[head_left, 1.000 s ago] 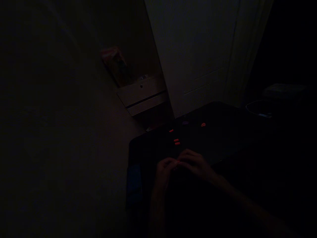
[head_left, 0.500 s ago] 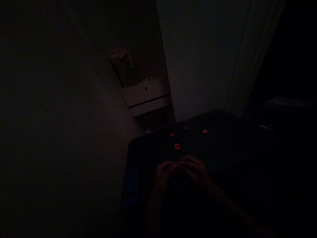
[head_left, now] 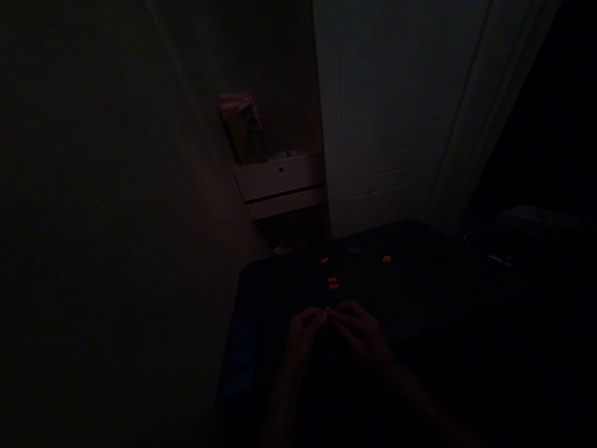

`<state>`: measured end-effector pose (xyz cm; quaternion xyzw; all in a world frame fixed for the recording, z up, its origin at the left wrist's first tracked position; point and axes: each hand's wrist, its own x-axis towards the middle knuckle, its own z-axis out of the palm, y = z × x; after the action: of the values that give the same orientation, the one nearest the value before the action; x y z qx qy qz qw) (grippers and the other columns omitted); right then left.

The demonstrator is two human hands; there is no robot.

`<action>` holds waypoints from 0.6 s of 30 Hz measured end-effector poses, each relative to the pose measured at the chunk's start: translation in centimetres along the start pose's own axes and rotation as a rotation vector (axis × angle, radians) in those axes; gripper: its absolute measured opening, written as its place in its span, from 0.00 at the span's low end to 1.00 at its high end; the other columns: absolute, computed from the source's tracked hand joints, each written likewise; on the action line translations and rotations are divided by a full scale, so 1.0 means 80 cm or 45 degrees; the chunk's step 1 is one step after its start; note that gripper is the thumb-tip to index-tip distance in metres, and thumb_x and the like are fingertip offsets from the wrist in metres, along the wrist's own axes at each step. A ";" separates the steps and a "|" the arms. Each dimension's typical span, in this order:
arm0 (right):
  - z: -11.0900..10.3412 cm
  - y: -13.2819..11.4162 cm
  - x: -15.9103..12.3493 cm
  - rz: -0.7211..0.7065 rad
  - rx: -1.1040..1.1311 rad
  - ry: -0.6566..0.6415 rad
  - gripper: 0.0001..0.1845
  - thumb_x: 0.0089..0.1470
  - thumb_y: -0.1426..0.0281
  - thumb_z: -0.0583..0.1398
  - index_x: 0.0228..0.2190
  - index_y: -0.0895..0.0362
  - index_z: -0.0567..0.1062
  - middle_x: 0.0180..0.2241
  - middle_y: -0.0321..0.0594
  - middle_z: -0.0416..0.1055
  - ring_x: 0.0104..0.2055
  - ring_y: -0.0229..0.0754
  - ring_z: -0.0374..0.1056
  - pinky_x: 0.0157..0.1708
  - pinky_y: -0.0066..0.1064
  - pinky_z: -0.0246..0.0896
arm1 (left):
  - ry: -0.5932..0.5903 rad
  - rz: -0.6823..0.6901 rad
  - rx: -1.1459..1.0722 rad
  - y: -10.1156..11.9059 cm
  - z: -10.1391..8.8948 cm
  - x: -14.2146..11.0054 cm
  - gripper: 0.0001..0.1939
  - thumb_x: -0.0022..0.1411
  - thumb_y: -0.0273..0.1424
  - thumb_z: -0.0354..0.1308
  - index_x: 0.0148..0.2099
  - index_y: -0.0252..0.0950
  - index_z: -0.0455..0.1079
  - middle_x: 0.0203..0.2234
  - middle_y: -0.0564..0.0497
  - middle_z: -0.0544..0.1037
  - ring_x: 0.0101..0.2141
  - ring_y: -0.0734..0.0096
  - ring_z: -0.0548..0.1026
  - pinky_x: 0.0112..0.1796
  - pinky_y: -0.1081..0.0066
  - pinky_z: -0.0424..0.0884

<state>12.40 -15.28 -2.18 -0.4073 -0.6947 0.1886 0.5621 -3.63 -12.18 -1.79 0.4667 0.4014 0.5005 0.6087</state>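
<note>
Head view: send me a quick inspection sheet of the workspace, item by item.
Surface: dark table, dimly lit
Job's things: two short orange-red pieces side by side; third piece farther off
Clutter: rounded orange-red item, purple item, blue flat object at left
Hands: left hand and right hand, nearly meeting; grip too dark to tell
Cables: thin pale loop at right, possibly a cable
Surroundings: drawer unit, packet-like item atop, panelled door

Drawers (head_left: 282, 180): lower and further right in view. Between left hand (head_left: 302, 333) and right hand (head_left: 362, 330): red glint of a second ago replaced by pale speck (head_left: 327, 308).
</note>
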 end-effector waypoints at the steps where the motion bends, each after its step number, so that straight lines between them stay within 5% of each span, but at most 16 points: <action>1: -0.001 -0.001 0.001 0.007 0.018 0.015 0.14 0.63 0.69 0.61 0.49 0.47 0.80 0.41 0.42 0.76 0.42 0.44 0.75 0.43 0.35 0.75 | 0.007 -0.007 -0.017 0.000 0.000 0.000 0.12 0.53 0.39 0.70 0.31 0.34 0.80 0.24 0.52 0.77 0.28 0.72 0.70 0.33 0.73 0.65; 18: 0.006 0.009 -0.002 -0.030 -0.056 0.173 0.10 0.63 0.67 0.62 0.43 0.48 0.83 0.36 0.42 0.76 0.37 0.43 0.75 0.35 0.32 0.75 | -0.033 -0.005 0.070 0.004 0.001 0.003 0.12 0.54 0.39 0.70 0.32 0.34 0.81 0.24 0.50 0.77 0.29 0.72 0.71 0.34 0.73 0.66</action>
<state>12.19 -14.87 -2.97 -0.4231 -0.6637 0.1386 0.6010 -3.60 -11.97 -1.50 0.4889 0.4079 0.4819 0.6020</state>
